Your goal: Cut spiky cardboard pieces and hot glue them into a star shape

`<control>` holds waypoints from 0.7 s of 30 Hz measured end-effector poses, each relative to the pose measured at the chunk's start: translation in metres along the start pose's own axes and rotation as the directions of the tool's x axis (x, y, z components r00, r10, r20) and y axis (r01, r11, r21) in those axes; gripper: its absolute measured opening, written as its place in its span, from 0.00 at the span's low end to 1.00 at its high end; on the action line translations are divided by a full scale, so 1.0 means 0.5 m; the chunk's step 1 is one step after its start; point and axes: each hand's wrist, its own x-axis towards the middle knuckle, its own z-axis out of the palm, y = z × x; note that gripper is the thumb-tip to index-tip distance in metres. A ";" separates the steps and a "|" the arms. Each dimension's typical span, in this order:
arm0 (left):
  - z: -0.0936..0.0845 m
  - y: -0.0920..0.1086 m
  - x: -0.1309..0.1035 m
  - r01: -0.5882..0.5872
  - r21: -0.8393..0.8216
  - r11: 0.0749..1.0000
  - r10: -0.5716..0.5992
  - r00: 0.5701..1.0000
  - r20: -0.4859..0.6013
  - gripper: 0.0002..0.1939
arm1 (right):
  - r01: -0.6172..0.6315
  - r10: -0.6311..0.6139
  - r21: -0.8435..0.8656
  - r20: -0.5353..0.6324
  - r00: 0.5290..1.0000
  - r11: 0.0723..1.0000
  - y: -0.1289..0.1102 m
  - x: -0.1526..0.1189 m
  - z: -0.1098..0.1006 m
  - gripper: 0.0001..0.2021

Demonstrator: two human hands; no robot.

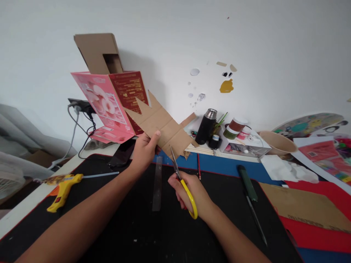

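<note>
Black flask (pixel 204 129), paint jars (pixel 237 124), wall plugs (pixel 77 108)

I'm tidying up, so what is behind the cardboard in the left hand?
Behind the cardboard, past its spiky end, the pink-and-red box and white wall show. Whatever lies directly behind its middle is covered and cannot be seen.

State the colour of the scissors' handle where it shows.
The scissors' handle is yellow, best seen in the head view.

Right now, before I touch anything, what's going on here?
The person's left grip holds up a cardboard piece with pointed teeth at one end. The right grip holds yellow-handled scissors, blades at its lower edge; whether a cut has begun is hard to tell. A clear ruler lies on the black mat.
</note>
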 end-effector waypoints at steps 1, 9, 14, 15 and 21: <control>0.000 -0.002 -0.001 0.002 0.003 1.000 -0.002 1.000 -0.003 0.22 | -0.007 0.007 -0.007 -0.009 1.000 1.000 0.000 0.000 0.001 0.21; 0.005 -0.004 -0.004 0.006 0.030 1.000 -0.006 1.000 -0.024 0.22 | -0.031 0.027 -0.083 -0.050 0.998 0.996 -0.004 0.003 0.007 0.20; 0.005 -0.010 -0.003 0.021 0.021 1.000 -0.020 0.999 -0.031 0.21 | -0.038 0.028 -0.156 -0.070 0.997 0.987 -0.009 0.000 0.008 0.17; 0.004 -0.012 -0.002 0.023 0.023 0.999 -0.022 0.999 -0.032 0.21 | -0.030 0.018 -0.169 -0.070 0.997 0.985 -0.009 0.000 0.008 0.17; 0.004 -0.018 -0.002 0.019 0.003 1.000 -0.019 0.999 -0.028 0.20 | 0.030 -0.059 -0.265 -0.101 0.993 0.964 -0.011 0.003 0.008 0.14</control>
